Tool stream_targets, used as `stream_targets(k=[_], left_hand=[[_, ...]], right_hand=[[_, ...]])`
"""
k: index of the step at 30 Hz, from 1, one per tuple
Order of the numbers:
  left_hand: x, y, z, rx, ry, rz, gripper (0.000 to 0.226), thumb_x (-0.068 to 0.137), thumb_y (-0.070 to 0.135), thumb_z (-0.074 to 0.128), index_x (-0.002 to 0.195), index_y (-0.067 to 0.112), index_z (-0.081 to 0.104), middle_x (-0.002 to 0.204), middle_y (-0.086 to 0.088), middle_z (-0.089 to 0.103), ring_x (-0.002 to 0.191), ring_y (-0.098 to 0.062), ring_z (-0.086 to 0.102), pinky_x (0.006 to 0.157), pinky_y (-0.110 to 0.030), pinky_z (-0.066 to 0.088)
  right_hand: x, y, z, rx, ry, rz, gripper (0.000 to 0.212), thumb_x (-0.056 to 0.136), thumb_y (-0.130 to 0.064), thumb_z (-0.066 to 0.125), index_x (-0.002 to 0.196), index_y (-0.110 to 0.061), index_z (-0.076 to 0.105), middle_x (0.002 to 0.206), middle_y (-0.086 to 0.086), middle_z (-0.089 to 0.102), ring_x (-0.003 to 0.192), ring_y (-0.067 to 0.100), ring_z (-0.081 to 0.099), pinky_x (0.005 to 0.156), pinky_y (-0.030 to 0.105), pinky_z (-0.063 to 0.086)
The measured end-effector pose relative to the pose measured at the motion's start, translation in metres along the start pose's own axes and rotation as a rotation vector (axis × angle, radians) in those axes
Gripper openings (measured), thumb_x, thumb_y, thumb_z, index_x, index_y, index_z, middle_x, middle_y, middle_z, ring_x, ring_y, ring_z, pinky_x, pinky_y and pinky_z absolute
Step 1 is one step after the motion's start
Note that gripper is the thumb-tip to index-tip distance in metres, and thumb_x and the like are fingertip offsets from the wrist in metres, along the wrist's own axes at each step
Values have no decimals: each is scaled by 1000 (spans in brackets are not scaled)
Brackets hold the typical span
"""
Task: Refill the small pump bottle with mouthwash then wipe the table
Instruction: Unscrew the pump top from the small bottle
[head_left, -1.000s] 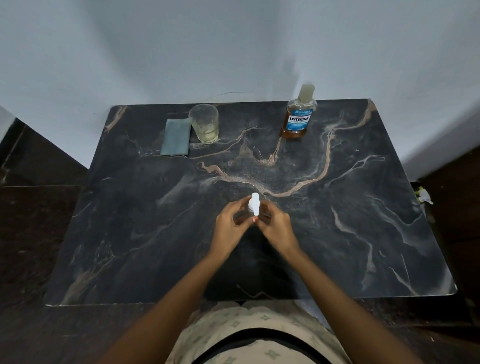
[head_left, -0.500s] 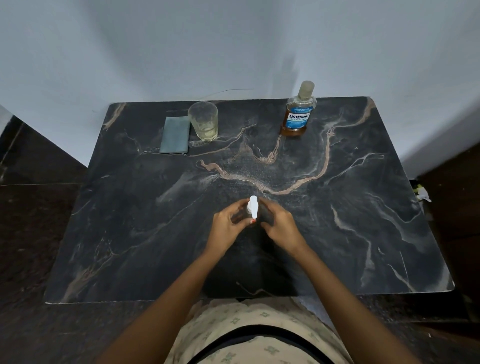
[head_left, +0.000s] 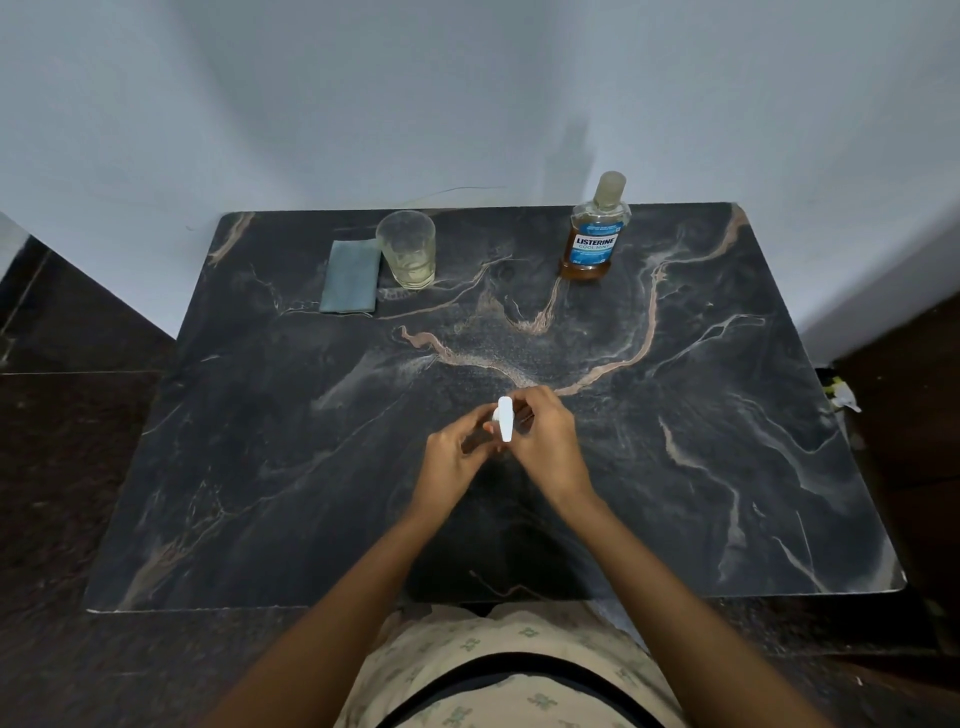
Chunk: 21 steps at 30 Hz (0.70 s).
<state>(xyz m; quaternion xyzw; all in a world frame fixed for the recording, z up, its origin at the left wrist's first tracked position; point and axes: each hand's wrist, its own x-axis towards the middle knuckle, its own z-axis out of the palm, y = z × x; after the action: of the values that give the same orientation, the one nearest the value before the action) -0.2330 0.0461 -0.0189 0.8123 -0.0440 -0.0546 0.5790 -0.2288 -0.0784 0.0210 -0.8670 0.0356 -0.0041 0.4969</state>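
A small pump bottle stands at the middle of the dark marble table (head_left: 260, 467); only its white pump head (head_left: 505, 425) shows clearly. My left hand (head_left: 456, 451) curls round the bottle's body from the left. My right hand (head_left: 545, 441) grips the pump head from the right, fingers wrapped over it. The bottle's body is mostly hidden between both hands. A Listerine mouthwash bottle (head_left: 595, 234) with amber liquid and its cap on stands at the back right. A folded grey-blue cloth (head_left: 350, 275) lies flat at the back left.
A clear glass (head_left: 408, 249) with a little pale liquid stands beside the cloth, on its right. A light wall runs behind the table. Dark floor surrounds the table on the left and right. My lap is at the table's near edge.
My right hand has moved further over the pump head and its fingers wrap it more. The pump head has turned slightly. My left hand stays on the bottle.
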Motion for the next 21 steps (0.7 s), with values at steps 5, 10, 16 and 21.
stream_targets(k=[5, 10, 16, 21], left_hand=[[1, -3, 2, 38, 3, -11, 48, 75, -1, 67, 121, 9, 56, 94, 7, 66, 88, 11, 60, 75, -2, 42], [3, -6, 2, 60, 6, -31, 51, 74, -1, 68, 123, 3, 53, 97, 0, 67, 91, 7, 58, 78, 0, 40], [4, -8, 0, 64, -29, -14, 55, 74, -1, 68, 126, 4, 50, 98, 4, 64, 87, 20, 55, 79, 0, 40], [3, -6, -1, 64, -6, -26, 54, 74, -4, 67, 125, -1, 49, 111, -6, 62, 97, 1, 59, 83, -1, 41]], right_hand=[[2, 2, -4, 43, -11, -41, 18, 74, -6, 73, 89, -3, 65, 88, 10, 63, 76, 12, 54, 65, 8, 42], [5, 4, -8, 135, -55, -53, 17, 71, -2, 74, 87, -2, 68, 89, 12, 66, 80, 17, 59, 69, 17, 45], [10, 10, -14, 177, -175, -69, 26, 74, 5, 68, 98, -5, 67, 95, 1, 63, 89, 10, 58, 79, 6, 42], [3, 13, -6, 345, -153, 54, 43, 70, 1, 73, 103, -19, 55, 101, -9, 59, 96, -1, 55, 85, 9, 42]])
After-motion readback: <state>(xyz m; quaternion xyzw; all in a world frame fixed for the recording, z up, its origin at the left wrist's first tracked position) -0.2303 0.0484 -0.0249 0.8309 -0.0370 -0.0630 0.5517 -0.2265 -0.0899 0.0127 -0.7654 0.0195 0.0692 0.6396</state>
